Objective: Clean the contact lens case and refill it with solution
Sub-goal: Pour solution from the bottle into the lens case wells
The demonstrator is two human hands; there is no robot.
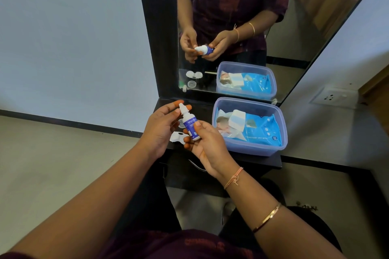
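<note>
My right hand grips a small solution bottle with a blue label and white top, holding it upright over the dark shelf. Fingertips of my left hand pinch the bottle's white cap. Below the hands, the white contact lens case lies on the shelf, partly hidden by my fingers. A small round lid lies behind the bottle, mostly hidden.
A translucent blue-tinted plastic tub holding a blue pack of wet wipes stands on the right of the shelf. A mirror rises behind, reflecting hands and tub. A wall socket is at the right.
</note>
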